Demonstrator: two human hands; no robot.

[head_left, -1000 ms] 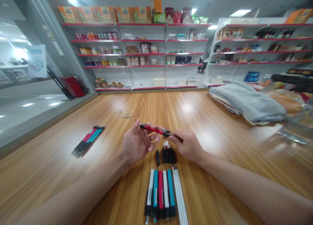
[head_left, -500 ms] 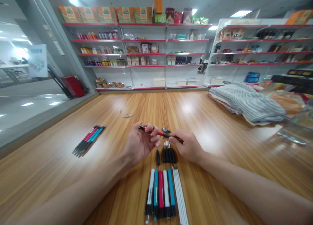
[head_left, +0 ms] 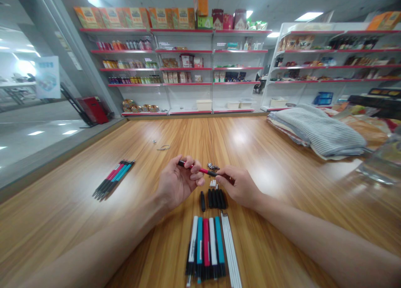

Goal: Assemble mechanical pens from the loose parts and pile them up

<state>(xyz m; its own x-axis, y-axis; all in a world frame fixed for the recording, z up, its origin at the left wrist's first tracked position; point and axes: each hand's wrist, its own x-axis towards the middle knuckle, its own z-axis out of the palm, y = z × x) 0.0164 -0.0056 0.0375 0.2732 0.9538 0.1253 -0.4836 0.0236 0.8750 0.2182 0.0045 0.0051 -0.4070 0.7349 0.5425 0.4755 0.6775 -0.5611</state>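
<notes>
Both hands hold one red and black pen (head_left: pixel 204 171) above the table. My left hand (head_left: pixel 178 183) has its fingers curled round the upper black end, palm turned up. My right hand (head_left: pixel 238 185) pinches the other black end, and part of it is hidden by the fingers. Below the hands lie black pen grips (head_left: pixel 216 199), with small white parts (head_left: pixel 213 183) and small metallic parts (head_left: pixel 211 166) farther back. Nearer to me is a row of white, blue and red pen barrels (head_left: pixel 206 242), beside several thin white refills (head_left: pixel 231 250).
A bundle of red and blue pens (head_left: pixel 114 179) lies to the left on the wooden table (head_left: pixel 150 246). Farther back is a small ring-shaped piece (head_left: pixel 163 147). Folded cloths (head_left: pixel 319 131) and a clear container (head_left: pixel 384 162) stand at right. Stocked shelves (head_left: pixel 184 85) line the back.
The left hand has shifted very slightly leftward, and its fingers have curled a little on the pen. The right hand keeps its hold; the parts on the table look unmoved.
</notes>
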